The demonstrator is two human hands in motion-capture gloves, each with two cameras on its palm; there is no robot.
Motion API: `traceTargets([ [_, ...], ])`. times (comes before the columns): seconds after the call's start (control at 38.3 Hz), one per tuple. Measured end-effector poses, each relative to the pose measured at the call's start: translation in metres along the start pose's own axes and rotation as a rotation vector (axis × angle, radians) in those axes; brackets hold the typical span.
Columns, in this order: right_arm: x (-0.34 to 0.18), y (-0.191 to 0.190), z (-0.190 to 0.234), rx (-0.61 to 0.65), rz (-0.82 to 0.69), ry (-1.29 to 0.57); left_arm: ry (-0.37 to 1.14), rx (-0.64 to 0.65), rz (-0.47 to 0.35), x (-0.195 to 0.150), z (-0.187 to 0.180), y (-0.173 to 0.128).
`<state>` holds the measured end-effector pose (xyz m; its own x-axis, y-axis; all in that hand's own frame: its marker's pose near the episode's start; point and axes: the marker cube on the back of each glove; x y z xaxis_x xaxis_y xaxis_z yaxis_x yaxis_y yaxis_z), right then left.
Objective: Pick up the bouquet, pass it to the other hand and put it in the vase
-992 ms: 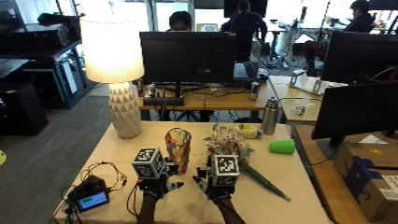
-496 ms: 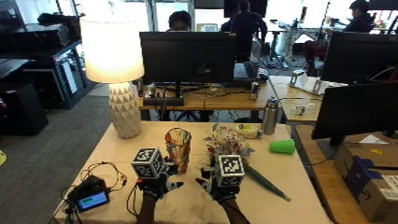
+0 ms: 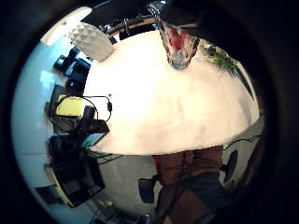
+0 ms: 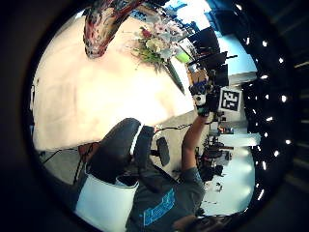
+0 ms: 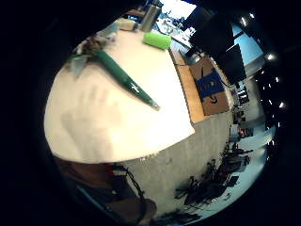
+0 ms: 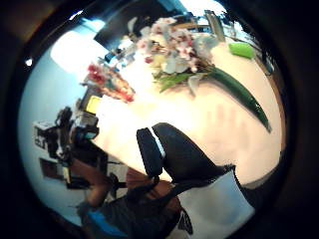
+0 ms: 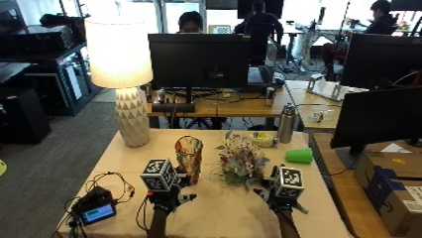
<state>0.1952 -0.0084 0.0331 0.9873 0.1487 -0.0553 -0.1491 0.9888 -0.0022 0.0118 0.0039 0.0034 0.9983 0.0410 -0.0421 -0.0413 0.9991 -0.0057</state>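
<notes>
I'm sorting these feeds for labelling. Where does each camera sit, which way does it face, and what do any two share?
Outside view: above and behind the person, facing the table, both forearms reaching up it.
Left little-finger palm view: looks down at the vase; torso below.
Left thumb palm view: faces vase and bouquet; own fingers and the right hand show.
Right little-finger palm view: faces the bouquet's green stem; torso shows.
Right thumb palm view: faces the flowers; own fingers show.
Both thumb views share vase and bouquet.

Office: monitors (image 7: pixel 198 59), desks (image 7: pixel 217 106)
</notes>
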Motion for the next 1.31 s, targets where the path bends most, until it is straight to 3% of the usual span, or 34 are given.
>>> traceTargets([
  [0.21,0.055,-0.036,0.066,-0.113,0.074,-0.024,-0.004,-0.006,0.024,-0.001,0.008,-0.006],
  [0.37,0.089,-0.057,0.118,-0.267,0.154,-0.008,0.009,-0.015,0.002,-0.005,0.005,-0.001],
  [0.55,0.090,-0.040,0.115,-0.393,0.200,-0.081,0.019,-0.024,-0.020,-0.008,0.003,0.002],
  [0.7,0.102,-0.060,0.147,-0.298,0.216,-0.080,0.025,-0.017,-0.010,-0.014,0.010,-0.004],
  [0.99,0.090,-0.055,0.124,-0.046,0.197,0.116,0.044,-0.047,-0.013,-0.014,0.009,0.000],
  [1.31,0.079,-0.056,0.095,0.092,0.257,-0.108,0.099,0.057,0.021,-0.008,-0.008,-0.020],
])
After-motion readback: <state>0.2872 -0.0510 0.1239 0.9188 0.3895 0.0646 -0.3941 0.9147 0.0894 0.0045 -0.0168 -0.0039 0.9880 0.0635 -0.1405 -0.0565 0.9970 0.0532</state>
